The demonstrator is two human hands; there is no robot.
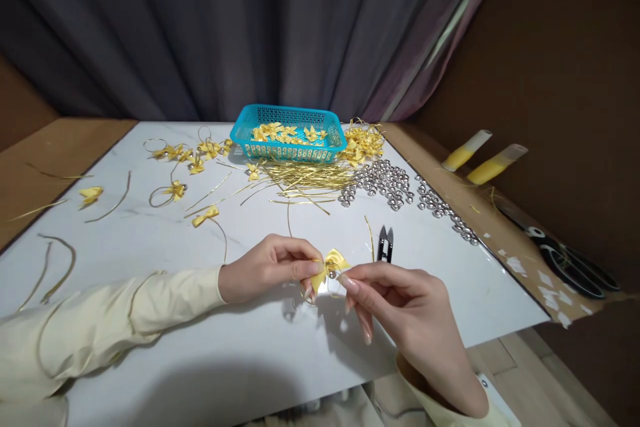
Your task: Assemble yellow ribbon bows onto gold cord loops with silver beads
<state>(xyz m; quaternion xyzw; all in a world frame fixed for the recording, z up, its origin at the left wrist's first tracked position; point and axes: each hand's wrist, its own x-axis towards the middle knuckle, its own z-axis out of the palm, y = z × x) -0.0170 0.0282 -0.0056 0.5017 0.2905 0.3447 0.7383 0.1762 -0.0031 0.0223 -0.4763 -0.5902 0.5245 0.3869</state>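
Between my two hands, above the white table, is a yellow ribbon bow (336, 257) with a small silver bead (332, 274) at its middle and thin gold cord looped about it. My left hand (280, 265) pinches the bow's left side between thumb and fingers. From the right, my right hand (400, 300) closes thumb and forefinger on the thin gold cord beside the bead. Just beyond my right hand lie black thread snips (385, 244) and a short piece of gold cord (370, 237).
A blue basket (239, 135) holding yellow bows stands at the back. In front lie many gold cords (310, 175); silver beads (385, 180) spread rightward. Finished-looking bows with loops (175, 191) lie left. Black scissors (565, 267) and two yellow-filled tubes (500, 163) are at right.
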